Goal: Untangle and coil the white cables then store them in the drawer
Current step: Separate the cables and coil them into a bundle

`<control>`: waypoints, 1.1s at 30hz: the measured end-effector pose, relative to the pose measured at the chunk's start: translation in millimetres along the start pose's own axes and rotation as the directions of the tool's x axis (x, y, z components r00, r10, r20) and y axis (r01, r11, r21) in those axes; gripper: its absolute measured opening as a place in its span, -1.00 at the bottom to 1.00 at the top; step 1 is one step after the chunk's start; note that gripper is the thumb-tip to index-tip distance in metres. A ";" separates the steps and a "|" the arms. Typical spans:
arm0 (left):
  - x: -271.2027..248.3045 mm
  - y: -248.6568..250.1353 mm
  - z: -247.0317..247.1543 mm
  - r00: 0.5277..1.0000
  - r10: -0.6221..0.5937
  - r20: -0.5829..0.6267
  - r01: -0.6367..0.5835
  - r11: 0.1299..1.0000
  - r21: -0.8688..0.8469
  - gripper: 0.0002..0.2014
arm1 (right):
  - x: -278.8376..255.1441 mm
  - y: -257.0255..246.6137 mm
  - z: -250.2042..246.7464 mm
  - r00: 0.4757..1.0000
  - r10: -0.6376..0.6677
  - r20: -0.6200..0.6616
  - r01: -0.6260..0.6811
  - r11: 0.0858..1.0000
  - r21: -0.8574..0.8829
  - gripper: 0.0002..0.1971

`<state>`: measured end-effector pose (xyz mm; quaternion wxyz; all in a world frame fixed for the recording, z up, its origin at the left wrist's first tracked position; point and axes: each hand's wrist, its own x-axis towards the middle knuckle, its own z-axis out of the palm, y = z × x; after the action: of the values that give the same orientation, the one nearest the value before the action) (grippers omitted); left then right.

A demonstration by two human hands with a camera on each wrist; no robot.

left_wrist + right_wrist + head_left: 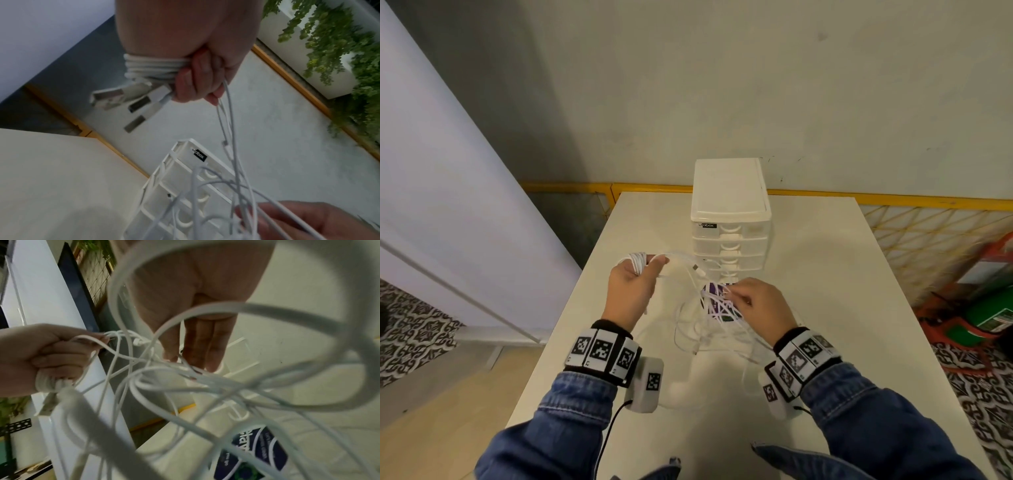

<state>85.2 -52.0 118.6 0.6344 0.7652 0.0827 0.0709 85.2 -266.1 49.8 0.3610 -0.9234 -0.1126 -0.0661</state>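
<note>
My left hand [649,266] is raised above the white table [825,274] and grips a coil of white cable [637,262] wound around its fingers. In the left wrist view the coil [154,68] shows with USB plugs [141,104] hanging below it. Loose strands run from that hand to a tangle of white cables [709,329] on the table. My right hand [729,294] pinches strands at the top of the tangle [185,382]. The white drawer unit [731,219] stands just behind, with all its drawers closed.
A purple packet [717,303] lies under the tangle, in front of the drawer unit. A yellow-framed mesh fence [928,233] runs behind the table. Green and red items [989,308] sit on the floor at the right. A pale wall [448,205] stands at the left.
</note>
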 end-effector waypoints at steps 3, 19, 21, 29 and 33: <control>9.4 -7.4 -8.6 0.993 -0.054 -0.106 0.052 0.999 -0.016 -0.75 | -1.7 9.7 -12.3 0.990 0.052 -0.128 -0.051 0.999 0.007 -0.80; -0.1 15.4 13.8 0.996 0.036 0.085 -0.037 0.999 0.017 -0.76 | -3.1 -14.8 -14.1 0.942 0.237 0.239 -0.267 0.958 0.103 -0.34; 0.0 15.0 12.5 0.996 0.039 0.084 -0.041 0.999 0.028 -0.74 | -3.2 -15.3 -6.4 0.954 0.180 0.241 -0.207 0.974 0.093 -0.63; 19.2 -14.4 -34.8 0.981 -0.130 -0.143 0.146 0.983 0.114 -0.65 | 3.9 31.5 -52.1 0.889 0.337 -0.310 -0.271 0.933 0.237 -0.75; 19.3 -15.5 -38.1 0.982 -0.133 -0.132 0.144 0.987 0.072 -0.66 | -1.3 57.1 -62.4 0.832 0.452 -0.321 -0.421 0.892 0.166 -0.67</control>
<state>95.3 -8.5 110.5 0.5995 0.7768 0.1787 0.0715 95.9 -349.6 57.9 0.4211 -0.8808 0.1647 -0.1406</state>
